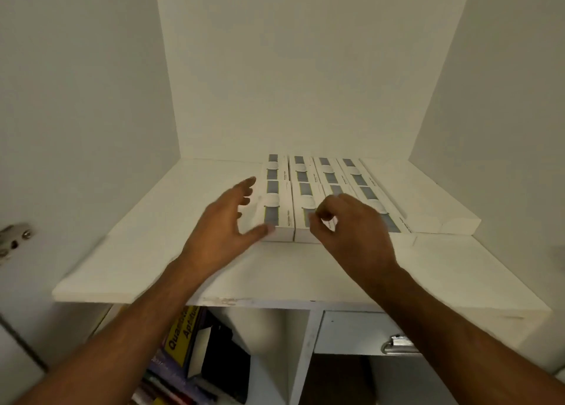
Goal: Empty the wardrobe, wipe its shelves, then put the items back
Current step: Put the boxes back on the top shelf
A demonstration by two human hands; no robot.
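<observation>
Several long white boxes [276, 204] with grey panels lie side by side on the white wardrobe shelf [146, 252], reaching back to the rear wall. My left hand [226, 221] hovers at the left front corner of the leftmost box with fingers spread, thumb near the box's front end. My right hand [351, 224] is over the middle boxes, fingers loosely curled, holding nothing that I can see. A plain white box [428, 200] lies at the right end of the row.
The wardrobe's white side walls close in left and right. Below the shelf, books [180, 337] stand in the left compartment and a drawer with a metal handle [397, 345] sits on the right. A door latch [13, 239] shows at far left.
</observation>
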